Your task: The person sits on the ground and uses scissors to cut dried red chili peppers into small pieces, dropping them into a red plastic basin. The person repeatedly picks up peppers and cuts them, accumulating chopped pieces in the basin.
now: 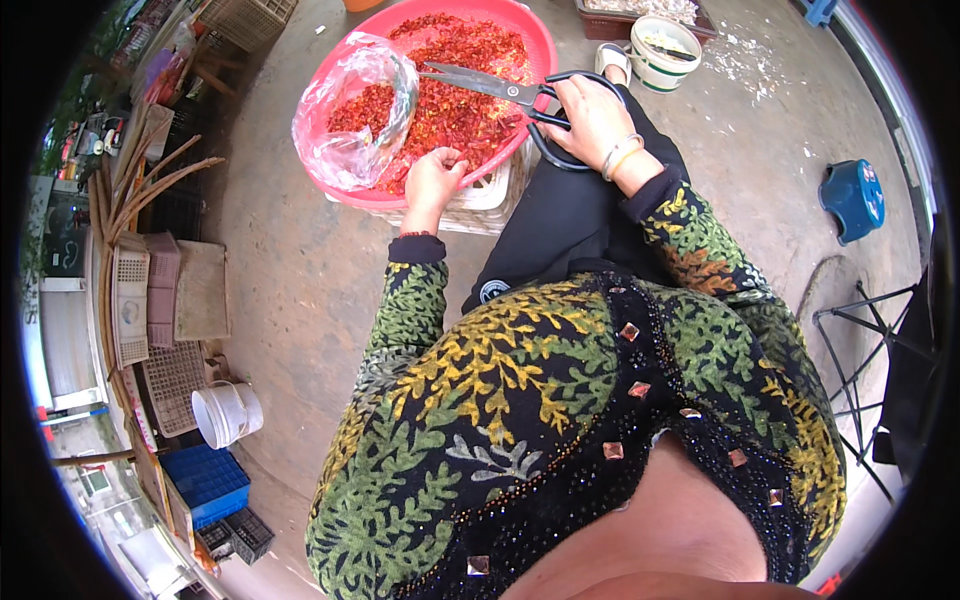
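Observation:
A pink plastic basin (541, 45), its inside perforated like a sieve, holds many chopped red chili pieces (457, 90). A clear plastic bag (315, 150) lies spread at the basin's left, with chili pieces visible in it. My right hand (592, 120) grips large black-handled scissors (487, 84) by the loops, and the blades point left over the chilies. At the basin's near rim, my left hand (435, 180) has its thumb and fingers bent down at the chilies. Whether a piece is pinched there is hidden. Under the basin stands a white plastic crate (487, 206).
A white bucket (664, 60) and a dark red tray (600, 26) stand beyond my foot. On the right are a blue stool (853, 199) and a black-legged chair (855, 360). Crates (172, 386), a white pail (229, 414) and a blue crate (206, 480) line the left.

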